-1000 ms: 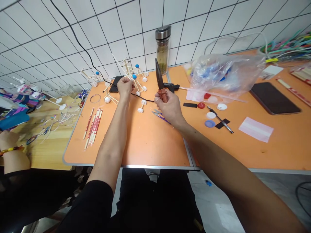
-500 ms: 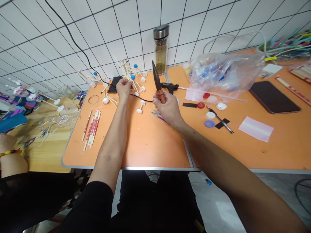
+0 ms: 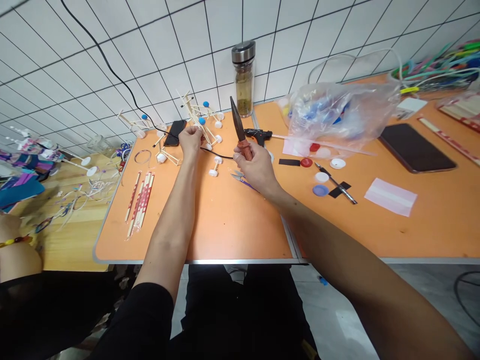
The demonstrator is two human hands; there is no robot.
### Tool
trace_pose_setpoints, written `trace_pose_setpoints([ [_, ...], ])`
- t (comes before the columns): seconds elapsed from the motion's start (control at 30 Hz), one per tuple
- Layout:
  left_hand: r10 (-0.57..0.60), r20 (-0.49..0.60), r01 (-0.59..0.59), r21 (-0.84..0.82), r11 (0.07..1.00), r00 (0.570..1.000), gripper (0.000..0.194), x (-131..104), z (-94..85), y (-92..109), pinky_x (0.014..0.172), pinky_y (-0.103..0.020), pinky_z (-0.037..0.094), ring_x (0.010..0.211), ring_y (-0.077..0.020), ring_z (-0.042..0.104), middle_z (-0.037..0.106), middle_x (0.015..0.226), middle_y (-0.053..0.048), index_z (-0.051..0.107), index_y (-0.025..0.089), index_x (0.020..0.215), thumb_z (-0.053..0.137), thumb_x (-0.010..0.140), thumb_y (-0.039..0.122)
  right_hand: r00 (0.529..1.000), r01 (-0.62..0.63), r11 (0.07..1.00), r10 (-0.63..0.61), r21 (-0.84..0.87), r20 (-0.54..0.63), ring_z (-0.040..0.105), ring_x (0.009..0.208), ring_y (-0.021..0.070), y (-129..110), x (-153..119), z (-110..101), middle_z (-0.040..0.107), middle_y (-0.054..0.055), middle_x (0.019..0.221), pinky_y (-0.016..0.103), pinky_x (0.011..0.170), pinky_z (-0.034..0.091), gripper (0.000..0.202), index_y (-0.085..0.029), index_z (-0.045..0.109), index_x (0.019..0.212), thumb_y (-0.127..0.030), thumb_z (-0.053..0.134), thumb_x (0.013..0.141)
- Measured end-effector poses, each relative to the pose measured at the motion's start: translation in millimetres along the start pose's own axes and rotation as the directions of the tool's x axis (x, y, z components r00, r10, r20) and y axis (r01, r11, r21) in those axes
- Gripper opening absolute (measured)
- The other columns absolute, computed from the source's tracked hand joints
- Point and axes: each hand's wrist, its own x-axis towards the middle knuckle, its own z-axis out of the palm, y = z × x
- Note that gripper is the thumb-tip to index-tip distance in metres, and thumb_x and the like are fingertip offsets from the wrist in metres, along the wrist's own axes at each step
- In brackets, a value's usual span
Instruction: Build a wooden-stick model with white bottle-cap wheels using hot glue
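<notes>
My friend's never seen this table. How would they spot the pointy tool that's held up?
On the orange table, find the tall glass bottle by the tiled wall. In front of it, the right hand holds the pointy tool. Unlike the scissors lying nearby, it's raised, with a dark tip and reddish-brown handle.

Dark pliers (image 3: 237, 121), red-brown handles (image 3: 245, 150)
</notes>
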Motion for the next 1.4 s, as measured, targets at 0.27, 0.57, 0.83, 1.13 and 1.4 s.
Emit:
trace_pose_setpoints([
  [0.27, -0.028, -0.006, 0.028, 0.052, 0.998, 1.0, 0.028, -4.4, 0.7, 3.3, 0.051, -0.02, 0.042, 0.054, -0.0108, 0.062, 0.061, 0.057, 0.004, 0.063, 0.019, 0.068, 0.068, 0.093, 0.008, 1.0, 0.008, 1.0, -0.008, -0.015, 0.014, 0.077, 0.109, 0.0267, 0.6, -1.1, 0.8, 0.083, 0.006, 0.114, 0.047, 0.098, 0.06, 0.021, -0.024, 0.071, 0.108, -0.036, 0.068, 0.092],
  [0.57, -0.056, -0.02, 0.057, 0.052, 0.997, 0.998, 0.03, -1.5, 2.7, -1.7, 0.051, -0.02, 0.038, 0.052, -0.0099, 0.059, 0.055, 0.055, 0.005, 0.06, 0.019, 0.065, 0.068, 0.091, 0.009, 1.0, 0.005, 1.0, -0.005, -0.02, 0.019, 0.076, 0.106, 0.0252, 0.4, -1.7, 0.2, 0.082, 0.005, 0.112, 0.042, 0.091, 0.059, 0.019, -0.024, 0.071, 0.108, -0.035, 0.068, 0.093],
  [0.83, -0.088, -0.038, 0.09, 0.063, 0.994, 0.995, 0.028, -4.9, 3.4, 0.8, 0.049, -0.02, 0.038, 0.054, -0.0109, 0.06, 0.056, 0.055, 0.005, 0.062, 0.019, 0.067, 0.07, 0.092, 0.009, 1.0, -0.002, 1.0, 0.002, -0.003, 0.016, 0.077, 0.108, 0.0255, -1.0, -1.8, 1.2, 0.081, 0.006, 0.114, 0.045, 0.097, 0.058, 0.022, -0.023, 0.071, 0.109, -0.035, 0.068, 0.091],
  [1.13, -0.112, -0.043, 0.114, 0.049, 0.992, 0.993, 0.03, -10.1, 4.6, 4.9, 0.048, -0.02, 0.041, 0.053, -0.0113, 0.058, 0.057, 0.056, 0.003, 0.061, 0.019, 0.065, 0.069, 0.092, 0.008, 1.0, -0.021, 1.0, 0.021, -0.003, 0.017, 0.076, 0.101, 0.0243, 0.8, -1.5, 3.3, 0.082, 0.005, 0.114, 0.041, 0.085, 0.059, 0.022, -0.025, 0.072, 0.109, -0.037, 0.069, 0.091],
  [1.4, -0.112, -0.032, 0.114, 0.065, 0.991, 0.993, 0.031, -10.5, 3.8, 4.6, 0.049, -0.019, 0.041, 0.052, -0.0108, 0.058, 0.055, 0.055, 0.004, 0.059, 0.02, 0.064, 0.07, 0.092, 0.01, 0.999, -0.032, 0.999, 0.032, -0.003, 0.02, 0.075, 0.095, 0.0227, -1.5, -2.7, 2.7, 0.081, 0.005, 0.111, 0.038, 0.079, 0.058, 0.019, -0.025, 0.071, 0.106, -0.036, 0.068, 0.091],
])
